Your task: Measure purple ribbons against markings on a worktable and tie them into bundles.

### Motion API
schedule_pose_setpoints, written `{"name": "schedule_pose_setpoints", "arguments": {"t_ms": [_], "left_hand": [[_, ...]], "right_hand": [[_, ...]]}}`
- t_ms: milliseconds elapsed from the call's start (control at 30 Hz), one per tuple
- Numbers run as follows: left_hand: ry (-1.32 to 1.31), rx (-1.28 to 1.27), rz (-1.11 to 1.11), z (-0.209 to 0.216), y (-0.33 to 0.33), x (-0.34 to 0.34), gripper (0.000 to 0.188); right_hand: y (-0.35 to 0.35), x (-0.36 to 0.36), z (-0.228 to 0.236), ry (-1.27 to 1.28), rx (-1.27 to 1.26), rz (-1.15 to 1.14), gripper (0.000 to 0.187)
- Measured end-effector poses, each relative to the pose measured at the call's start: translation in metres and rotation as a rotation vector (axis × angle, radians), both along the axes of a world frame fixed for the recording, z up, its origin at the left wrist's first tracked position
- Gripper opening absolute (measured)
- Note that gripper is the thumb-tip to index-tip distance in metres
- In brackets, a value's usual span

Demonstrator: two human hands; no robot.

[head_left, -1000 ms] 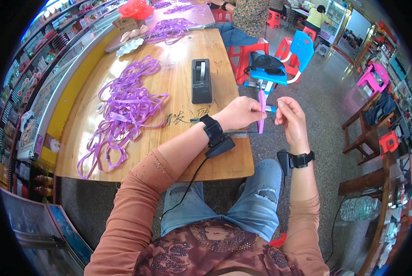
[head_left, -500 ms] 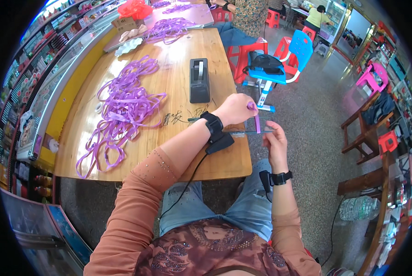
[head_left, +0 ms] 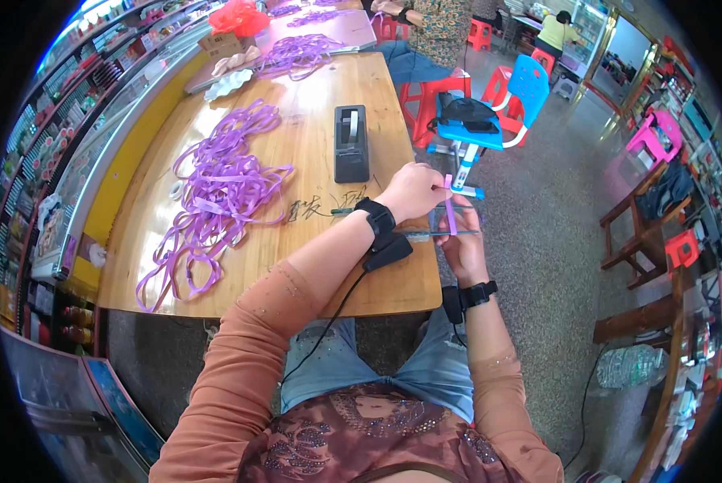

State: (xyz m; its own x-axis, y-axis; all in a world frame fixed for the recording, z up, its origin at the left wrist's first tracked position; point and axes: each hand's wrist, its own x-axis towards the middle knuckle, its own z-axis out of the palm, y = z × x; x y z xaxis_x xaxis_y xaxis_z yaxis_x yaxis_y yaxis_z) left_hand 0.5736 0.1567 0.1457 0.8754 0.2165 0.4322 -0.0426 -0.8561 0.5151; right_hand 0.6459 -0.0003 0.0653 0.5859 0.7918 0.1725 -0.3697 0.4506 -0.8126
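Observation:
A short strip of purple ribbon stands across two thin dark rods that stick out past the table's right edge. My left hand, closed in a pinch, holds the upper end of the strip. Just below it, my right hand has its fingers bent around the rods, at the ribbon's lower end; part of that grip is hidden behind the strip. Left of my hands, a loose heap of purple ribbon lies on the wooden table. A black tape dispenser is beyond my left hand.
More purple ribbon lies at the table's far end, near a red plastic bag. A blue chair with a black bag stands right of the table. Another person sits beyond. Shelves line the left side.
My right hand has moved left and in to the rods, its fingers closing at the ribbon. The ribbon's upper end now stands up straighter beside my left fingertips.

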Motion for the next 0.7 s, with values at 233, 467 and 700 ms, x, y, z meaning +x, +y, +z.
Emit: {"name": "schedule_pose_setpoints", "arguments": {"t_ms": [233,467,700], "left_hand": [[0.015,-0.059,0.052,-0.003,-0.001,0.004,0.026],[0.016,-0.012,0.047,-0.008,0.002,0.005,0.023],[0.036,0.007,0.03,-0.004,0.0,0.004,0.02]], "right_hand": [[0.007,0.012,-0.012,0.068,0.044,0.053,0.051],[0.014,0.015,-0.016,0.058,0.04,0.066,0.037],[0.014,0.022,-0.017,-0.135,-0.028,-0.042,0.024]]}}
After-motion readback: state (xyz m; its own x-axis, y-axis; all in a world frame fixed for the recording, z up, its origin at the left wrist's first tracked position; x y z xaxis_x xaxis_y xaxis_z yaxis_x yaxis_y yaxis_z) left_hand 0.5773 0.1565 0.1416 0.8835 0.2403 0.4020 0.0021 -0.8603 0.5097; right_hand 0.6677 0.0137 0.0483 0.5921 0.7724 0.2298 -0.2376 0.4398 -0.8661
